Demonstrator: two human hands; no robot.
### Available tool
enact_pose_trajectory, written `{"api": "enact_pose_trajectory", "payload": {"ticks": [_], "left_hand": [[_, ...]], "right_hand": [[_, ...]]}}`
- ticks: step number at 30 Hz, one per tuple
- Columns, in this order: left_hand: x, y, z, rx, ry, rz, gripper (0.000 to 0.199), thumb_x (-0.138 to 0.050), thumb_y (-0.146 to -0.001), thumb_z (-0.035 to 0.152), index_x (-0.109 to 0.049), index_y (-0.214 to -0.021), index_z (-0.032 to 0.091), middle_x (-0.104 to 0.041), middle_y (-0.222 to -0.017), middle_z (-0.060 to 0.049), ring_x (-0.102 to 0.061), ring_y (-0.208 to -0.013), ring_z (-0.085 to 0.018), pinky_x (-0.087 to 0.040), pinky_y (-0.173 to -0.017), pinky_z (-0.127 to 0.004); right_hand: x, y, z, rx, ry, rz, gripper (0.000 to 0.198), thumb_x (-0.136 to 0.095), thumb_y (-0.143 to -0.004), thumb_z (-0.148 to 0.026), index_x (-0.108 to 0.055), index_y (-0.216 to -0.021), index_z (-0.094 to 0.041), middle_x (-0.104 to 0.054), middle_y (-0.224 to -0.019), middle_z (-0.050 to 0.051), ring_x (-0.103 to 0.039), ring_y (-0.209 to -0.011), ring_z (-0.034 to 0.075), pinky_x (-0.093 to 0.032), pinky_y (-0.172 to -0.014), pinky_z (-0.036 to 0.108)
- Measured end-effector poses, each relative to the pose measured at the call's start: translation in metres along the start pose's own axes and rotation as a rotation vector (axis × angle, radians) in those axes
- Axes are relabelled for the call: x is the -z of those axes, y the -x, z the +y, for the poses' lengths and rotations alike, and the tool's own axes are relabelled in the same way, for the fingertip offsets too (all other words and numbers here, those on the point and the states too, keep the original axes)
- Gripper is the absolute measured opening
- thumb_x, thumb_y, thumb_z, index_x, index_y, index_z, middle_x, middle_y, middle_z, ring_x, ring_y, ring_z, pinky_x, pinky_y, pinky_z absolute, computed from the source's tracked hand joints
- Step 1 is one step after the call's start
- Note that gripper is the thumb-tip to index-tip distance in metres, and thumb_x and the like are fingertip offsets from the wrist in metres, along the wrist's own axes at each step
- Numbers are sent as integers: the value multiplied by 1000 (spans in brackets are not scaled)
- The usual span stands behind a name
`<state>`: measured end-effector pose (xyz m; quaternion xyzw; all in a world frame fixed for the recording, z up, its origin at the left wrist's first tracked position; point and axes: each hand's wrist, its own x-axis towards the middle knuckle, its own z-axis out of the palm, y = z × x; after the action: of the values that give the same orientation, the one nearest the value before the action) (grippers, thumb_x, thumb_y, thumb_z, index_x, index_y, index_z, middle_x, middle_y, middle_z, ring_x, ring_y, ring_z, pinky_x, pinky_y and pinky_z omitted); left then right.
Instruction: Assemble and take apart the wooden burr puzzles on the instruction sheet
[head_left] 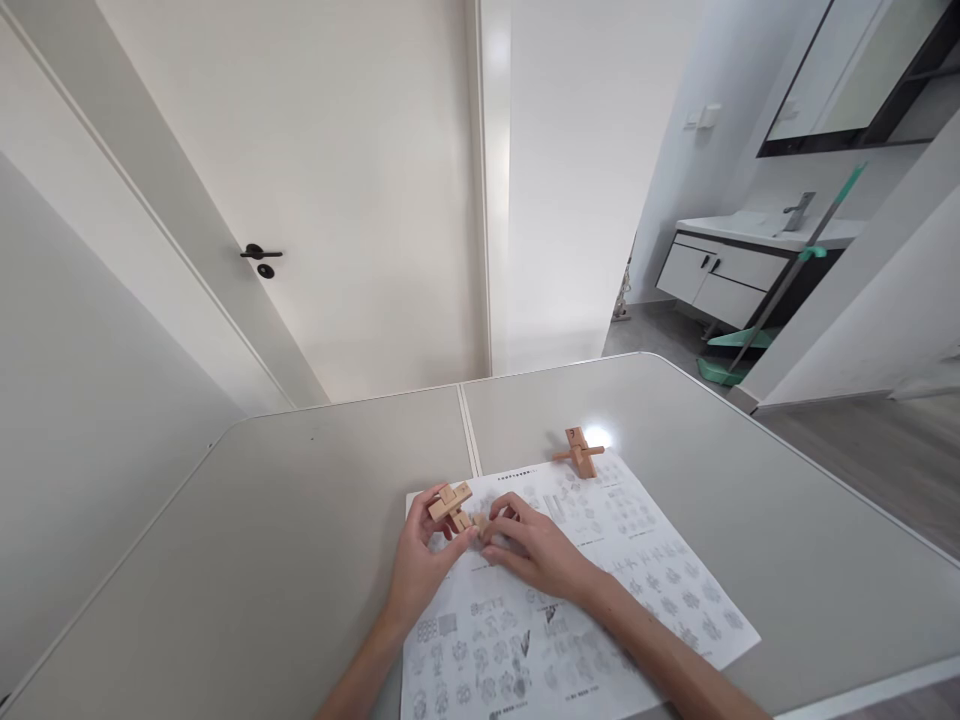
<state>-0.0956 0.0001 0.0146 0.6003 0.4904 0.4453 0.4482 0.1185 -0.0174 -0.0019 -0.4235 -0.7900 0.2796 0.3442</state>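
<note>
My left hand (427, 550) grips a partly joined wooden puzzle (451, 503) made of interlocking notched pieces, tilted above the sheet. Close beside it, the fingers of my right hand (529, 543) are curled around a small light wooden piece (480, 522), which is blurred and partly hidden by the fingertips. Under both hands lies a large white instruction sheet (600, 560) printed with rows of small diagrams. A second wooden puzzle (580, 453), darker and cross-shaped with a mark on one piece, rests at the sheet's far edge.
The grey table (300, 560) has a seam (469, 430) running across it. Beyond it stand a closed door (360, 200) with a black handle (261, 254) and a white wall. At the right are a sink cabinet (727, 270) and a green dustpan (724, 371) with a long handle.
</note>
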Motion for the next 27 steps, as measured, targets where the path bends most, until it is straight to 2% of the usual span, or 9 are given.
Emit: {"api": "enact_pose_trajectory", "payload": {"ticks": [2,5,9,13,16,19,22,27], "left_hand": [[0,0,0,5,-15,4,58,-81,-79,42,-53,-128,27,-68,-118,-7,-67,-88,-19,-56,-80,-34],[-1,0,1,7,-51,2,59,-80,-79,43,-53,-128,27,-67,-121,-8,-67,-89,-19,-55,-83,-35],[0,0,1,0,-73,-3,58,-80,-80,43,-53,-129,26,-67,-119,-7,-65,-86,-18,-55,-85,-36],[1,-1,-1,1,-40,11,58,-80,-80,43,-53,-128,26,-68,-118,-8,-66,-87,-19,-56,-83,-35],[-1,-1,-1,2,-25,3,58,-80,-79,42,-54,-128,26,-67,-123,-9,-67,-92,-20,-56,-85,-35],[-3,0,0,-7,-47,-20,58,-80,-80,41,-54,-129,25,-68,-119,-8,-67,-90,-19,-56,-84,-35],[-6,2,4,-28,-90,-31,57,-79,-79,39,-54,-128,25,-69,-110,-5,-64,-80,-17,-55,-79,-33],[-7,4,6,-29,-122,-37,56,-79,-79,38,-54,-128,25,-68,-112,-5,-63,-80,-16,-55,-80,-33]], "right_hand": [[-3,-1,1,-72,10,55,8,-61,-97,-33,-60,-97,-25,-61,-105,2,-55,-64,13,-48,-62,28],[-10,-3,4,-147,34,106,16,-63,-91,-28,-56,-104,-25,-63,-88,-1,-57,-64,15,-46,-59,27],[-17,-6,10,-127,55,159,19,-56,-94,-27,-61,-112,-24,-69,-95,5,-62,-76,20,-48,-67,31],[-10,-9,13,-241,-203,191,30,-55,-98,-41,-64,-121,-24,-70,-102,7,-64,-80,21,-53,-72,34],[0,-11,11,-305,-489,180,43,-63,-93,-52,-63,-125,-23,-69,-106,8,-65,-82,20,-57,-71,34],[5,-12,6,-320,-681,133,44,-72,-85,-57,-64,-112,-23,-70,-97,5,-65,-76,20,-58,-63,32],[2,-12,2,-321,-738,123,40,-78,-81,-56,-61,-95,-22,-70,-84,2,-64,-68,18,-58,-62,33],[-2,-11,3,-262,-542,256,36,-78,-81,-52,-58,-80,-21,-64,-79,0,-60,-72,17,-53,-67,30]]}}
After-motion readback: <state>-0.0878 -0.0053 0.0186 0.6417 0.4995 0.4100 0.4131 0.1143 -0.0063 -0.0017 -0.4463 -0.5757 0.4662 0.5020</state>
